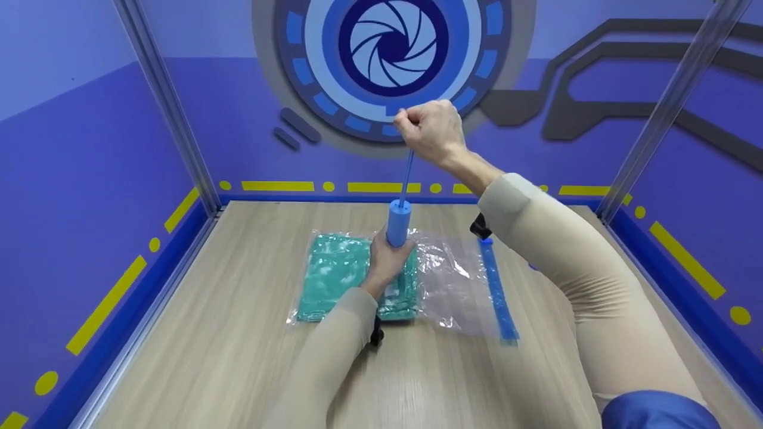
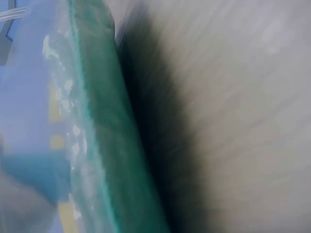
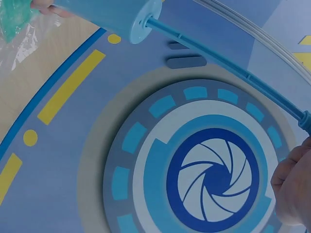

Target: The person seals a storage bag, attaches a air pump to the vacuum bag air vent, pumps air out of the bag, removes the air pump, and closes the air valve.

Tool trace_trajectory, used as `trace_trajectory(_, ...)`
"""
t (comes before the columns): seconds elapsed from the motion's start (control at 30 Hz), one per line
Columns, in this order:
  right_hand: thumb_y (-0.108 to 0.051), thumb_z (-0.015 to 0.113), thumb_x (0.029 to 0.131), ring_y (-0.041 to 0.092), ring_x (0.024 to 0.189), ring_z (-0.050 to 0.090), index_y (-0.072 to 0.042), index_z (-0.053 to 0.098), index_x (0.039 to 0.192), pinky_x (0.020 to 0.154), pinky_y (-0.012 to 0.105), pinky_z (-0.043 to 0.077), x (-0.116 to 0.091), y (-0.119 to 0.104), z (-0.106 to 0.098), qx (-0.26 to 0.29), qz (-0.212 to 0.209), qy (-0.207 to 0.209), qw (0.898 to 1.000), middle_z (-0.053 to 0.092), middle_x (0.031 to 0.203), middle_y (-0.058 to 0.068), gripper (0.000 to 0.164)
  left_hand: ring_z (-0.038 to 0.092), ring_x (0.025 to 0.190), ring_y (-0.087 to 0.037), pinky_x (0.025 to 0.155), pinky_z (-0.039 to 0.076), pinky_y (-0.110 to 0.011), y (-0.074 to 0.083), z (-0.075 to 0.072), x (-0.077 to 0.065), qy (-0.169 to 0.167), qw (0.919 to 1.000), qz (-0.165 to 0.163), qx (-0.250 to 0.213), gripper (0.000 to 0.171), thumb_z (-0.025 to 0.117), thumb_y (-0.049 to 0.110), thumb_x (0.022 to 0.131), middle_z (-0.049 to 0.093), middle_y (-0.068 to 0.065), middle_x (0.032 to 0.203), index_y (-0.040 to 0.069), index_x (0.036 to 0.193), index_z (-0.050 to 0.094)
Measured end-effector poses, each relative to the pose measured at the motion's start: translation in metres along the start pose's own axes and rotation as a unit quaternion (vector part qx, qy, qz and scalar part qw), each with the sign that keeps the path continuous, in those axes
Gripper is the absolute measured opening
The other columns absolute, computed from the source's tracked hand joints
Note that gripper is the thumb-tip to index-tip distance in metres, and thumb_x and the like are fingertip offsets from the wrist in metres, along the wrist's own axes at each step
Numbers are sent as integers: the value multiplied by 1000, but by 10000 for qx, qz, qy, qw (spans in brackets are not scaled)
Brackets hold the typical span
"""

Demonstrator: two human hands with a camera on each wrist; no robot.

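Note:
A blue hand pump stands upright over the bag, its barrel (image 1: 399, 223) above a long rod drawn far out of the top (image 1: 406, 176). My left hand (image 1: 386, 262) grips the barrel's lower part, low over the green folded fabric (image 1: 334, 274). High in front of the wall, my right hand (image 1: 434, 128) is curled round the pump's handle; in the right wrist view, the handle end (image 3: 305, 119) meets its fingers. The fabric lies inside a transparent plastic bag (image 1: 453, 286) with a blue closing strip (image 1: 499, 292). The left wrist view shows the fabric's green edge (image 2: 112, 121) close up.
The wood-grain tabletop (image 1: 208, 333) lies between blue printed panels, with a back wall (image 1: 238, 131) behind. Metal posts (image 1: 167, 107) rise at the back corners. A small blue piece (image 1: 533, 266) shows partly beside my right forearm.

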State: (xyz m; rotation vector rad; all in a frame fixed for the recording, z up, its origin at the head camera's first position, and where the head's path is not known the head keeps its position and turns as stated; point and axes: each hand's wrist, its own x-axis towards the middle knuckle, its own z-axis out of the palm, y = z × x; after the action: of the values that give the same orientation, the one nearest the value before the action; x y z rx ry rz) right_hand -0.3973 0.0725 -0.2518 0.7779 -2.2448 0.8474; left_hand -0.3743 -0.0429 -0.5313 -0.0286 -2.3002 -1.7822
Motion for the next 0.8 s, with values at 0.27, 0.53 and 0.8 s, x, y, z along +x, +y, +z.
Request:
trace_trajectory(0.27,-21,57,112,2,43,26,-20,44,55,45,22,18,-5,6,7,91,-44,56,9999,34,50,-10,58,73,135,-35,123,54,-57,-1,-1,-3,21,10000,9,-28,45,81,23,98,77,-16,140,10,139,68)
trace_trajectory(0.53,-24,56,113,9,45,30,-20,44,57,46,23,20,-13,11,15,114,163,-219,9996,35,51,-8,58,73,135,-36,124,54,-56,0,1,-3,0,10000,-80,26,49,82,24,98,77,-17,140,9,142,67)
trace_trajectory(0.8,-25,57,114,7,43,30,-21,44,56,45,23,21,-27,15,30,80,224,-665,9975,35,50,-9,59,70,143,-35,127,51,-57,2,0,-2,-13,9994,-337,-20,56,83,29,99,74,-15,147,11,149,64)
